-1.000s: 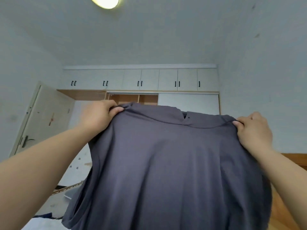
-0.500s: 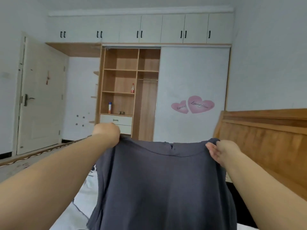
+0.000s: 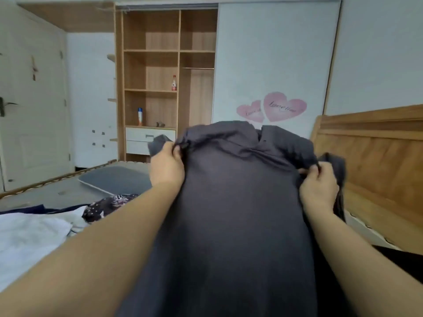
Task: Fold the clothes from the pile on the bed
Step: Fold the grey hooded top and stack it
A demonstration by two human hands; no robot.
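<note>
Both hands [image 3: 168,167] pinch the grey shirt [image 3: 231,225], collar pointing away.

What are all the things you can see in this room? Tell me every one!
shirt: one, dark grey, held up in the middle
white cloth: one, white, on the bed at left
patterned cloth: one, dark with light print, beside the white cloth
pillow: one, grey, farther back on the bed
headboard: one, wooden, at right
wardrobe: one, wood shelves, open, far wall
bottles: two, one red-capped, one blue-topped, on wardrobe shelves
heart stickers: two, pink, on the sliding door
door: one, white, at left
left hand: grips one shoulder
right hand: grips the other shoulder
</note>
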